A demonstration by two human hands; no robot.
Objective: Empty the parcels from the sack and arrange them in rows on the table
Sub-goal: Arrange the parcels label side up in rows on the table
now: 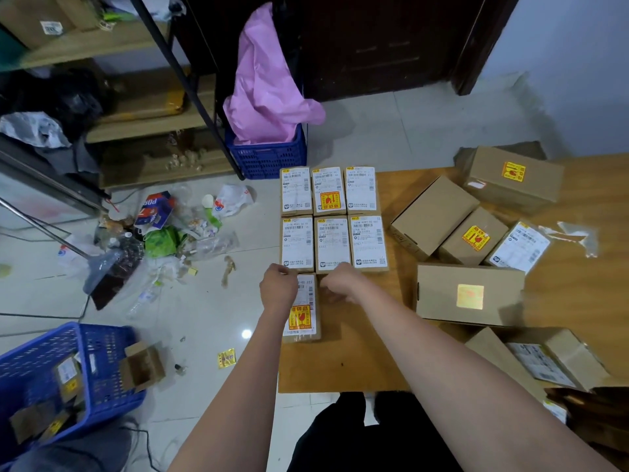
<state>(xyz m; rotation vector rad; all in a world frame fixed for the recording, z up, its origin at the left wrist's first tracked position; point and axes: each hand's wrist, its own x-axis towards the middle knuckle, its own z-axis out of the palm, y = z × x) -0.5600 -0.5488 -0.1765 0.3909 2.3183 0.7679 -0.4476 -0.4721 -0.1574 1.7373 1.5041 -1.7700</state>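
Several small labelled cardboard parcels lie in two neat rows (332,218) at the far left corner of the wooden table (347,362). Just below them lies one more small parcel (306,315) with a red and yellow sticker, starting a third row. My left hand (278,287) grips its far left corner. My right hand (340,284) holds its far right edge with curled fingers. Unsorted brown parcels (449,226) lie scattered on the right of the table, a larger box (471,294) among them. No sack shows.
Litter (163,233) covers the tiled floor left of the table. A blue crate (61,379) with cardboard scraps stands at lower left; another blue crate (269,155) with pink plastic stands behind the table. Shelving (136,97) fills the upper left. More boxes (544,362) lie at lower right.
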